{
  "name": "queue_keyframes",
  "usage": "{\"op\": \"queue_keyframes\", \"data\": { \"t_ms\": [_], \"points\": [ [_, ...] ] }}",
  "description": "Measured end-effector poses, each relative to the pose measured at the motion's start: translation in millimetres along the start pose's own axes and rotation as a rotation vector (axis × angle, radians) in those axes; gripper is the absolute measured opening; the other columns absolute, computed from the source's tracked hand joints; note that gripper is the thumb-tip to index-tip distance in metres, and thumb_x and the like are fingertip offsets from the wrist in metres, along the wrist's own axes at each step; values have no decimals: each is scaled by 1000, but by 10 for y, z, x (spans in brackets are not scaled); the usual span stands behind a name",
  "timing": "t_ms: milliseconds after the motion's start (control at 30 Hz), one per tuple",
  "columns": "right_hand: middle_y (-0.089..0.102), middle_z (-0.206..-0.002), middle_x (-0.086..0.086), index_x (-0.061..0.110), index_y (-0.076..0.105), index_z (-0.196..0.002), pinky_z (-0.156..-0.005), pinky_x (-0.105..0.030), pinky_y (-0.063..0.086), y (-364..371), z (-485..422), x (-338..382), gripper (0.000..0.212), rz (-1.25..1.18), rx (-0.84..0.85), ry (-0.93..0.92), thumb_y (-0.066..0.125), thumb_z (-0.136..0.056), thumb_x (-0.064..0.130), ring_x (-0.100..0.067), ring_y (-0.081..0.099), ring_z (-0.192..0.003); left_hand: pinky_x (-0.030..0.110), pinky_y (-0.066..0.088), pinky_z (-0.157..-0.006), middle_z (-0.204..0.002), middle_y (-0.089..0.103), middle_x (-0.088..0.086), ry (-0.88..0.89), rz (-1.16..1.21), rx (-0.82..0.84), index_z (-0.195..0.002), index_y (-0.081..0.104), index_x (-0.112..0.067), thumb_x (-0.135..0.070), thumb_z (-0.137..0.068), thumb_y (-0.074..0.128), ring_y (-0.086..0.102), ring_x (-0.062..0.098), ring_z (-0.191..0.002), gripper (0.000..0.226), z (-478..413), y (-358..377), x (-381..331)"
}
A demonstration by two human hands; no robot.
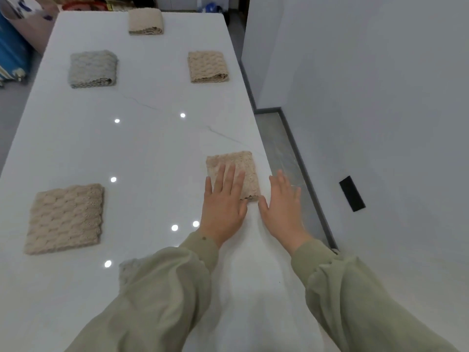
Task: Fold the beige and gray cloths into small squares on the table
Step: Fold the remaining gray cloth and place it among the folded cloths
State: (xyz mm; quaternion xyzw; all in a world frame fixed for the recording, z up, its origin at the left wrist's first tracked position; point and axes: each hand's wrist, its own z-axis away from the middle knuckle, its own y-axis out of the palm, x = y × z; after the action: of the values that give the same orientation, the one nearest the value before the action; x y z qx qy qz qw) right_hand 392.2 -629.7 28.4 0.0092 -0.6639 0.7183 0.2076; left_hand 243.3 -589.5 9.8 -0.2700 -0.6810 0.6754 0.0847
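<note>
A folded beige cloth (241, 165) lies near the right edge of the white table (152, 148). My left hand (223, 207) rests flat on its near left part, fingers spread. Just right of the cloth, my right hand (281, 209) lies flat and open at the table's edge, holding nothing. Another folded beige cloth (66, 218) sits at the near left. Farther off are a folded gray cloth (92, 68), a beige one (208, 66) and a third beige one (145, 21). Part of a gray cloth (129, 270) peeks out from under my left sleeve.
The table's right edge drops to a gray floor strip (281, 148) beside a white wall (380, 97). A black rectangle (352, 193) sits on that wall. Blue striped bags (11, 54) and clutter stand off the far left corner.
</note>
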Motion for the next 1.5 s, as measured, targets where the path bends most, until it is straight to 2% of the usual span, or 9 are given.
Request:
{"op": "queue_keyframes", "data": {
  "t_ms": [200, 367, 700, 1000, 1133, 1200, 1300, 1433, 1500],
  "points": [
    [6, -160, -9, 11, 18, -149, -116, -48, -1, -189, 472, -209, 59, 32, -40, 29, 35, -97, 33, -21, 2, -147, 52, 7, -114, -158, 15, 11, -5, -50, 12, -149, 20, -14, -39, -91, 26, 6, 29, -146, 64, 320, -62, -453],
    [2, -160, -7, 14, 14, -150, -117, -44, -4, -255, 885, -299, 58, 46, -72, -3, 32, -99, 35, -20, -3, -147, 52, 5, -113, -158, 14, 11, -14, -110, -24, -149, 22, -14, -39, -94, 33, 6, 30, -146, 62, 732, -131, -660],
    [3, -160, -6, 14, 18, -150, -117, -39, -2, 128, 1490, 172, 57, -47, -33, -54, 36, -99, 32, -19, 0, -147, 50, -6, -114, -160, -7, 6, -96, -68, 51, -152, 1, -17, -39, -98, 28, -18, 23, -144, 64, 1500, -318, -198],
    [8, -159, -8, 7, 23, -148, -120, -36, 6, 725, 1759, 1072, 54, -286, 6, -29, 38, -99, 25, -18, 7, -147, 40, -7, -116, -160, -5, 4, -237, 285, 76, -151, 1, -15, -29, -99, 32, -12, 19, -146, 63, 2091, -359, 797],
    [17, -158, 1, 12, 21, -150, -111, -18, 14, 924, 1831, 1375, 54, -583, 43, 137, 39, -100, 26, -11, 16, -144, 35, 3, -120, -160, 2, 2, -412, 625, -11, -151, 1, -15, -22, -99, 36, -2, 14, -147, 63, 2345, -323, 1196],
    [26, -154, 6, 15, 21, -150, -109, -17, 18, 975, 1833, 1472, 54, -784, 85, 252, 40, -100, 24, -7, 23, -141, 28, 6, -119, -159, 3, -3, -520, 850, -3, -151, 0, -18, -22, -101, 37, 3, 9, -146, 62, 2430, -323, 1265],
    [33, -151, 7, 19, 27, -148, -114, -28, 26, 1031, 1770, 1543, 51, -913, 110, 316, 42, -99, 23, -7, 30, -138, 12, 9, -109, -157, 7, -12, -633, 1077, 50, -151, 0, -22, -25, -102, 34, 8, -5, -137, 60, 2428, -315, 1227],
    [44, -138, 10, 21, 35, -143, -99, -16, 35, 1054, 1741, 1604, 45, -945, 128, 306, 42, -99, 22, -2, 43, -122, 15, 12, -109, -157, 9, -12, -669, 1143, 44, -152, 3, -23, -28, -102, 34, 12, -5, -136, 59, 2404, -260, 1158],
    [46, -135, 12, 21, 37, -142, -98, -16, 37, 1064, 1812, 1605, 45, -961, 125, 296, 43, -98, 21, -1, 45, -120, 15, 14, -110, -156, 10, -14, -662, 1165, 61, -152, 2, -24, -30, -101, 35, 14, -7, -135, 60, 2445, -237, 1116]
  ]
}}
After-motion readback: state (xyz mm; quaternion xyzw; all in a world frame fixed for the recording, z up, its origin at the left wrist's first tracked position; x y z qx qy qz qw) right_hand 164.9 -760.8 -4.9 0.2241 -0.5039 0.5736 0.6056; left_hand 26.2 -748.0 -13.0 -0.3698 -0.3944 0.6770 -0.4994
